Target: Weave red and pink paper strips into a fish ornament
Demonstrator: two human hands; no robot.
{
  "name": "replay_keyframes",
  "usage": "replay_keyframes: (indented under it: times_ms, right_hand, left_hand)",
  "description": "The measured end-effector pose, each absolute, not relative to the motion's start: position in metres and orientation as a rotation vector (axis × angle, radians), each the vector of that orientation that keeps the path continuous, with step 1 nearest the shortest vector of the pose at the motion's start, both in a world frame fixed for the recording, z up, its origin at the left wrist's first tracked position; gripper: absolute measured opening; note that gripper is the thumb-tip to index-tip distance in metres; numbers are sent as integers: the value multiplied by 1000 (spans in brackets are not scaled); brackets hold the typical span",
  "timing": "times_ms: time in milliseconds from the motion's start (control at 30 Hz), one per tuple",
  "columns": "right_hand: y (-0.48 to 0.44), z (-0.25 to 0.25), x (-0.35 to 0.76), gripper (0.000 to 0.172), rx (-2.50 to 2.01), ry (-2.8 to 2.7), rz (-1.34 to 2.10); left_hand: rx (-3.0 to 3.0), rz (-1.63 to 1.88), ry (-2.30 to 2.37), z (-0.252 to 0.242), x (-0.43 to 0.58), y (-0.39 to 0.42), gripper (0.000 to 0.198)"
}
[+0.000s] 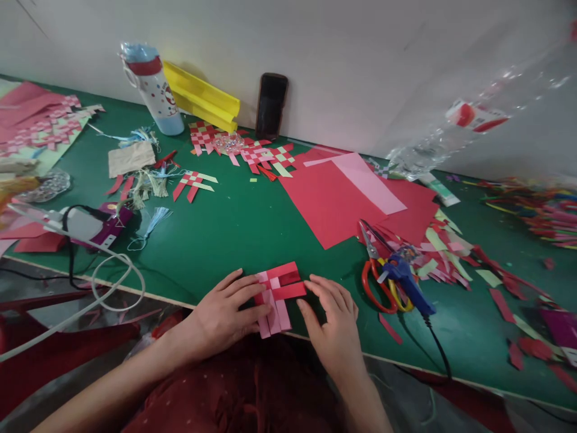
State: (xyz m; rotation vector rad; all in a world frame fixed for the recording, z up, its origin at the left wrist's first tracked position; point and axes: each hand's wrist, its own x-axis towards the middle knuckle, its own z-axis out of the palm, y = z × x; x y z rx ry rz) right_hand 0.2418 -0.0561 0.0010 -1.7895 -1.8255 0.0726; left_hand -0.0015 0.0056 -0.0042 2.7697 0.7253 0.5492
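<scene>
On the green table (216,234), near its edge, the left hand (220,313) holds down the red-and-pink woven paper (278,310), while the right hand (336,319) is at a red strip's (290,291) end — pinching or merely touching, I cannot tell — with scissors (366,282) and a glue gun (409,282) farther right.

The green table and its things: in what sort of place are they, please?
Probably a paper-craft workplace. A half-woven piece of pink and red paper strips lies by the table's near edge, with scissors and larger red paper nearby.
</scene>
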Motion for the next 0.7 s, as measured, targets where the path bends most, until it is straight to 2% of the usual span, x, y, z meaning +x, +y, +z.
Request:
replay_keyframes:
  times_ms: [133, 300, 600, 700]
  right_hand:
    - [-57, 7, 243, 31, -1692, -1774, 97]
    - [-67, 9, 231, 22, -1529, -1988, 167]
    - [-70, 9, 220, 12, -1509, -2175, 199]
    - [-66, 10, 217, 15, -1484, -2126, 206]
  left_hand:
    - [2789, 509, 785, 4, 0, 3, 39]
    - [2756, 444, 918, 9, 0, -1, 42]
    - [2578, 571, 938, 2, -6, 3, 34]
    - [2567, 574, 921, 2, -5, 4, 34]
